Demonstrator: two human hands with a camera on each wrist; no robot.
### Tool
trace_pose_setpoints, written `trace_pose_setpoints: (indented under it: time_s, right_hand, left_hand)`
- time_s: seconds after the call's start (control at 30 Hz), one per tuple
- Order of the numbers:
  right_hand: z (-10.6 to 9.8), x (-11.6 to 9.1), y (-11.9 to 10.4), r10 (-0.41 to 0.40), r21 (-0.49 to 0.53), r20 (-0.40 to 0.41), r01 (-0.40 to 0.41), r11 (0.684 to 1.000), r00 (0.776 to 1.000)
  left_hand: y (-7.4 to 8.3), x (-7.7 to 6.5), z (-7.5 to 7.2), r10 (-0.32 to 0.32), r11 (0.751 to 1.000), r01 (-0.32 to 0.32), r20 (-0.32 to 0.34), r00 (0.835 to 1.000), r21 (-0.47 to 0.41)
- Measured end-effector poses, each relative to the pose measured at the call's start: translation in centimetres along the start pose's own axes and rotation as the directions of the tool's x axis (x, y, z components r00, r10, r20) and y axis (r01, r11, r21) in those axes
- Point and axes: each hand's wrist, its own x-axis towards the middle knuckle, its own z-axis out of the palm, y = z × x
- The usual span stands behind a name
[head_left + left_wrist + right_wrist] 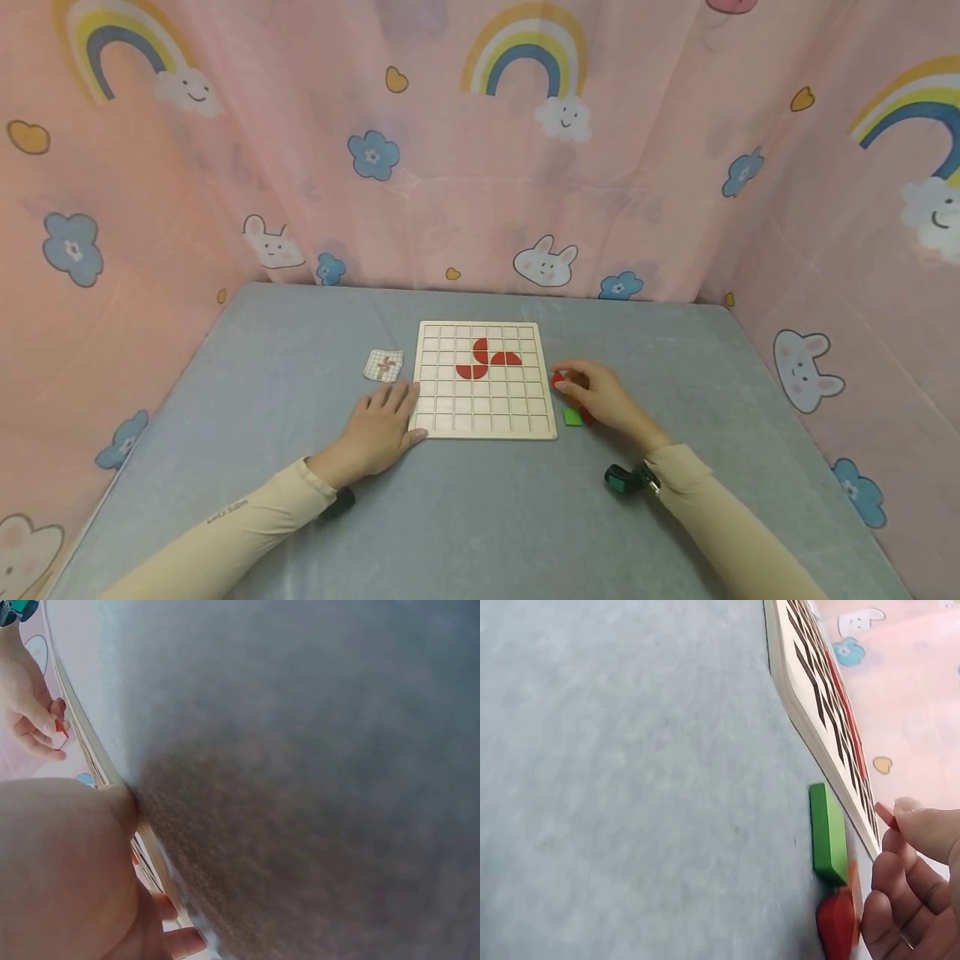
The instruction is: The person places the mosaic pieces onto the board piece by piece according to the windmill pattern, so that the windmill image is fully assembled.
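A pale wooden grid board (442,408) lies on the table with several red curved pieces (506,359) on its squares. My left hand (375,429) rests along the board's left edge, fingers extended and thumb at the near corner. Just off the right edge, my right hand (603,396) pinches a small red piece (557,379) between thumb and fingertips; its full outline is partly hidden. Below that hand lie a green block (827,832), a red piece (835,926) and an orange piece (856,900), close together.
A small card (383,365) printed with a grid and a pinwheel figure lies left of the board. Grey cloth covers the table (480,517). A pink patterned curtain (450,217) hangs behind and at both sides.
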Motion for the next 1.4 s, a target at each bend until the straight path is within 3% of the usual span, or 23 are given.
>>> trace_pose_setpoints:
  time_s: [0.3,0.73,0.97,1.4]
  right_hand:
    - [1.0,1.1,-0.8,-0.005,0.066,0.022,0.003,0.998,1.000]
    - [2.8,3.1,-2.3,-0.041,0.049,0.052,0.039,0.998,0.998]
    - [3.5,3.9,-2.9,-0.064,0.076,0.030,0.062,0.995,0.997]
    - [4.3,5.2,-3.9,-0.037,0.069,0.028,0.035,0.997,0.999]
  left_hand:
    - [0.0,-0.1,-0.1,0.003,1.000,-0.003,0.010,1.000,0.000]
    - [-0.3,0.2,0.6,0.010,1.000,-0.010,0.008,1.000,0.014]
    - [0.1,-0.1,-0.1,0.000,1.000,0.000,0.016,1.000,-0.010]
    - [0.1,-0.1,-0.1,-0.004,1.000,0.004,0.011,1.000,-0.005]
